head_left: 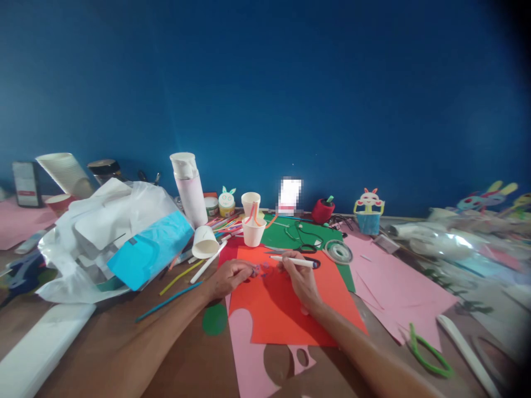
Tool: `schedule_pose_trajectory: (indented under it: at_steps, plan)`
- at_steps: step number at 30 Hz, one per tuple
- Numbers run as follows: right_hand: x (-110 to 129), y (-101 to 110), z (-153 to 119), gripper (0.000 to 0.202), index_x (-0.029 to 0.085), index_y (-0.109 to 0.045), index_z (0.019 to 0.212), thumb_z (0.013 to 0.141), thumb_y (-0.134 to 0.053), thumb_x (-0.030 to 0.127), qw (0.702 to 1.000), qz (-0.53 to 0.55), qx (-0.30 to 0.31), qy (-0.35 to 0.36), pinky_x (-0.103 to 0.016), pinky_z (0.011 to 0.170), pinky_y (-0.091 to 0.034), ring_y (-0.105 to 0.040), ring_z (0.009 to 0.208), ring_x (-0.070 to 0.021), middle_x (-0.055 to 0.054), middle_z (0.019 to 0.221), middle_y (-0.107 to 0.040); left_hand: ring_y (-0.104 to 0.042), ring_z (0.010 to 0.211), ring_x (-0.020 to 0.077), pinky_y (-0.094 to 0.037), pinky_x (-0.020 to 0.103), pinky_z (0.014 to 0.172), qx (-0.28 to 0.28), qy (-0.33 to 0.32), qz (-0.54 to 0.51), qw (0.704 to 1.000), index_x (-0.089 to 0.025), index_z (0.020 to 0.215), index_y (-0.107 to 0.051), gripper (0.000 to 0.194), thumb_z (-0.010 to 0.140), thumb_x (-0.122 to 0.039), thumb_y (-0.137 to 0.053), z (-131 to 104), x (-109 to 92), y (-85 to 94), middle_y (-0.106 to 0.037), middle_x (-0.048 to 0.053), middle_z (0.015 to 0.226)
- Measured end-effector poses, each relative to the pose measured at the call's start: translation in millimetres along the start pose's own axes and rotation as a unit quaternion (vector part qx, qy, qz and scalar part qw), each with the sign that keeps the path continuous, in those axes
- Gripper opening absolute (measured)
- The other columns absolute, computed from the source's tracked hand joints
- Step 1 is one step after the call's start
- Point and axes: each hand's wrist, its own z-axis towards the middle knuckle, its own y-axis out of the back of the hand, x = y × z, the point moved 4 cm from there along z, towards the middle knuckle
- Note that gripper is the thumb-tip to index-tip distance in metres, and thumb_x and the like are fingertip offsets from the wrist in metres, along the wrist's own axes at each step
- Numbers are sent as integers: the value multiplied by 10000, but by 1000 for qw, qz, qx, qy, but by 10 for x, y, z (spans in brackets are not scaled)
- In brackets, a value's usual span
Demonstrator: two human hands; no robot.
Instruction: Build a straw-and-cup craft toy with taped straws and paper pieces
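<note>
Right hand point(302, 279): one white marker point(294, 261), gripped. Left hand point(232, 275): at small purple pieces point(258, 269), hold unclear. Beneath both: one orange sheet point(286, 320), overlapping pink paper point(244, 359). Beyond: black-handled scissors point(307, 249), tape roll point(348, 254), upright white cup point(253, 236) with orange strips point(254, 213). Far left: stuffed plastic bag point(143, 204). Far right: bent green pipe cleaner point(427, 361). Support: brown table point(182, 359).

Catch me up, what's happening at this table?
A person is working over an orange-red paper sheet. Right-hand grip holds a white marker pen; left-hand grip is at small purplish pieces on the sheet, hold unclear. Black-handled scissors lie near its far edge; a white paper cup stands beyond.
</note>
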Motion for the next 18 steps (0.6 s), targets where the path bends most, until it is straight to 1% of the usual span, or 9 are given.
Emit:
schedule_pose_trajectory:
  at_steps: [5,8,11,13,16,18]
  plan:
    - [-23,-48,-28,178,183,-523,760,793,-522,358,1000,6,25,8,-244,550,-414,-507,567,-123,5,604,-556,-555,978,203,-447,303,839,5,2,-10,1000,-128,842,-674,388,848,-404,-402,-1,-10,1,-656,98,952]
    - [3,-55,-48,174,189,-523,786,803,-515,361,1000,-3,21,8,-252,550,-420,-509,563,-127,6,605,-551,-554,978,207,-454,300,819,-1,11,-27,1000,-125,834,-672,389,845,-413,-410,-10,-8,10,-652,102,951]
    - [41,-8,-39,206,198,-522,912,825,-483,381,1000,-21,3,14,-265,576,-432,-535,580,-137,3,635,-572,-566,948,198,-465,285,781,1,25,-54,998,-123,838,-667,394,842,-426,-416,-19,10,16,-647,107,947]
    - [56,34,-15,234,200,-525,955,839,-457,392,999,-43,4,23,-273,590,-435,-552,590,-143,-3,653,-587,-577,915,192,-471,278,746,2,36,-75,997,-121,838,-661,402,836,-443,-420,-25,32,19,-646,112,953]
    - [84,91,29,221,205,-548,916,842,-446,386,995,-85,14,51,-276,597,-430,-558,588,-144,-2,646,-588,-597,870,191,-469,274,702,-8,68,-115,991,-115,850,-649,421,826,-470,-425,-36,79,34,-649,122,973]
    - [109,123,51,200,209,-549,899,836,-455,374,993,-101,10,63,-277,604,-429,-561,602,-147,-1,651,-590,-610,847,189,-461,272,694,-27,91,-140,986,-117,887,-645,427,823,-479,-428,-47,104,54,-654,120,973]
